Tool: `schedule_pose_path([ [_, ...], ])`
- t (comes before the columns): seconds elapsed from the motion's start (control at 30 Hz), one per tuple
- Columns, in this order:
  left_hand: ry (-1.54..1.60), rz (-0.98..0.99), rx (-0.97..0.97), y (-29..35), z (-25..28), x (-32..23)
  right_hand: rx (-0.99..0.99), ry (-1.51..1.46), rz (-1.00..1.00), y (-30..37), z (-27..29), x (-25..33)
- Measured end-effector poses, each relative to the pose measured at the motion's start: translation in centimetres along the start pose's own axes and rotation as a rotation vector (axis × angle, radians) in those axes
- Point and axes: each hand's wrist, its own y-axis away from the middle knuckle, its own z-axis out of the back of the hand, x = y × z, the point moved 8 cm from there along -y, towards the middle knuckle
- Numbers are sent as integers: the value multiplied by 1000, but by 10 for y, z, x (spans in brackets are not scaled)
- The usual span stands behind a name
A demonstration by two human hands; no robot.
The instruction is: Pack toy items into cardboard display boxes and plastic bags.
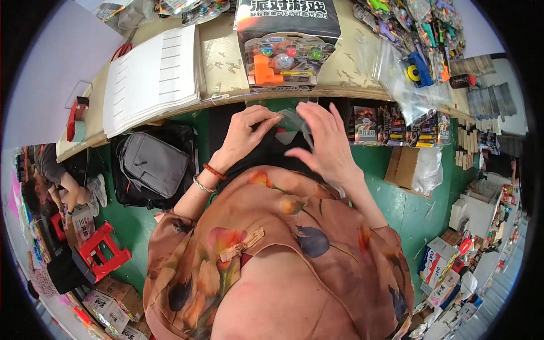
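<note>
My left hand (247, 135) is closed in a pinch, thumb against fingertips, on the edge of a small clear plastic piece (290, 120). Whether that is film, a bag or tape I cannot make out. Just right of it, my right hand (327, 140) is open, thumb and fingers apart; the clear plastic reaches its fingers, perhaps touching them. Both hands are over my lap, in front of the table edge. Beyond them, on the table, stands a black printed box (288, 48) with an orange toy and coloured balls pictured on its front.
A stack of white sheets (154, 79) lies on the wooden table (222, 62). A red tape dispenser (77, 119) is at its left end. Bagged colourful toys (422, 34) are heaped far right. A grey backpack (154, 164) sits lower left, near a red stool (105, 249) and another person (71, 192).
</note>
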Motion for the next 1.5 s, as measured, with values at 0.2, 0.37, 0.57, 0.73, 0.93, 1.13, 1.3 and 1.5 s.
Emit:
schedule_pose_path([
  [0.2, 540, 348, 10, 15, -6, 19, 63, -838, -481, -13, -23, -62],
  [0.37, 698, 390, -60, 20, -6, 14, 105, -539, -399, -28, -8, -54],
  [0.57, 661, 434, -259, 22, -11, 17, -258, 373, 54, -18, 30, 13],
  [0.73, 615, 445, -380, 18, -17, 17, -109, 435, 56, -12, 14, 27],
  [0.93, 455, 443, -411, 20, -19, 13, -123, 429, 30, -13, -12, 2],
  [1.13, 326, 382, -410, 21, -18, 5, -89, 442, 63, -16, -10, 11],
  [1.3, 272, 356, -345, 25, -18, 7, -195, 366, 79, -15, 6, 15],
  [1.5, 165, 284, -198, 31, -21, 12, -217, 166, 95, -14, 10, 10],
])
